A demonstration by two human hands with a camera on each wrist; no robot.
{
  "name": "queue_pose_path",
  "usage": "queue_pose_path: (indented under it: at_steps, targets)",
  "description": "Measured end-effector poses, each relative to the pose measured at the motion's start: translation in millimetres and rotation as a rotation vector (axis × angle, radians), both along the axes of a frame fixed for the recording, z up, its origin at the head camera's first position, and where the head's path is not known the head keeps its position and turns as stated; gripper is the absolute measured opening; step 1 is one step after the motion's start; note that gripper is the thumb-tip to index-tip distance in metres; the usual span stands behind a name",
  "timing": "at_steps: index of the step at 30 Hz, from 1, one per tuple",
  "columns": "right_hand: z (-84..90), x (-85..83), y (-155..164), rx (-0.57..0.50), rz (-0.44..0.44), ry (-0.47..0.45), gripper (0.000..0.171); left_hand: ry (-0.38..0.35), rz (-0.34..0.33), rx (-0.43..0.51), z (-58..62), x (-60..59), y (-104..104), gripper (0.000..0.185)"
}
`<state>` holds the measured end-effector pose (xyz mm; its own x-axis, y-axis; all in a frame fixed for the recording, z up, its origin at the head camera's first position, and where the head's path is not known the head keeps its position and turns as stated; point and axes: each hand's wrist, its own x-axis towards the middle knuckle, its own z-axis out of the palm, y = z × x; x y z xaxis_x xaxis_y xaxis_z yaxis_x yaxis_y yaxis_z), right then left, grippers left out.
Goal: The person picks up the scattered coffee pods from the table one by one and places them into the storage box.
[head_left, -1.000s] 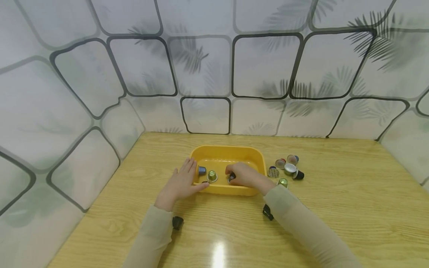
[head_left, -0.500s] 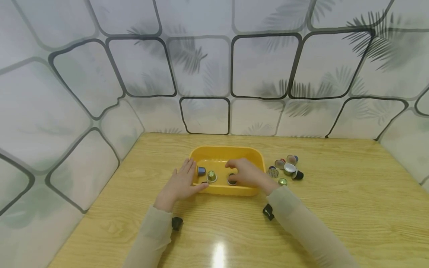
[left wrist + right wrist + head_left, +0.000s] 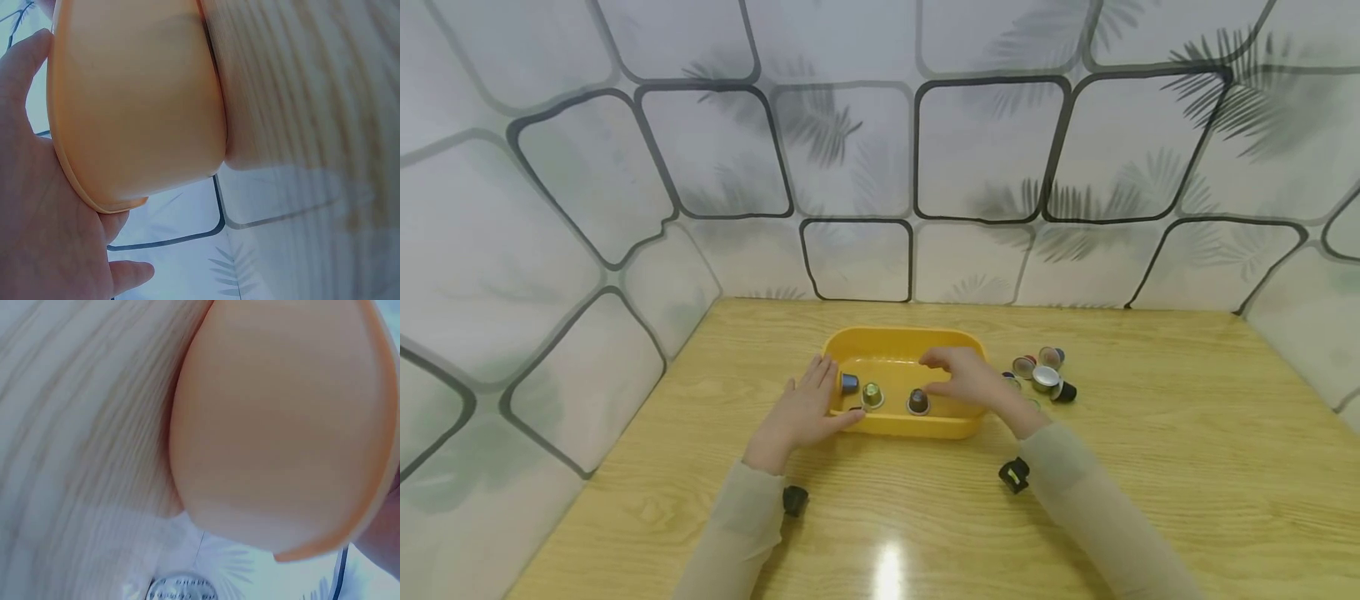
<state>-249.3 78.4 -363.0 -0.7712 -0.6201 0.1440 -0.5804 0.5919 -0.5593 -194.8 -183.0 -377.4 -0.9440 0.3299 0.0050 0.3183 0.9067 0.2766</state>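
Observation:
A yellow plastic tray (image 3: 880, 427) holds a blue coffee capsule (image 3: 848, 383), a green-gold capsule (image 3: 872, 393) and a dark capsule (image 3: 918, 401), the last two standing on their rims. My left hand (image 3: 801, 412) lies across the tray's left end, thumb along the front rim; the left wrist view shows its palm against the tray wall (image 3: 137, 106). Over the right end of the tray is my right hand (image 3: 966, 379), thumb and fingers spread apart just right of the dark capsule, nothing between them. In the right wrist view the tray wall (image 3: 281, 431) mostly covers that hand.
Several more capsules lie right of the tray, among them a silver-lidded one (image 3: 1046, 378) and a black one (image 3: 1065, 392); my right forearm partly hides others. Black wrist devices (image 3: 1015, 475) sit under both forearms. A patterned wall (image 3: 970, 150) borders the wooden table (image 3: 880, 508).
My right hand has let go of the dark capsule, leaving it standing in the tray, and has drawn back to the right with fingers opened. The left hand stays in place.

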Motion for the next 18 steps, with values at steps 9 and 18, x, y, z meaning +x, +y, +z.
queue_pose_path:
  at_steps: [9,18]
  targets:
    - [-1.3,-0.3,24,-0.036,-0.032,0.012,0.038,0.003,-0.002,0.009,-2.1,-0.4,-1,0.089]
    - [2.9,6.2,46,-0.073,-0.061,0.023,0.038,0.001,-0.007,0.014,-1.8,-0.7,-1,0.089]
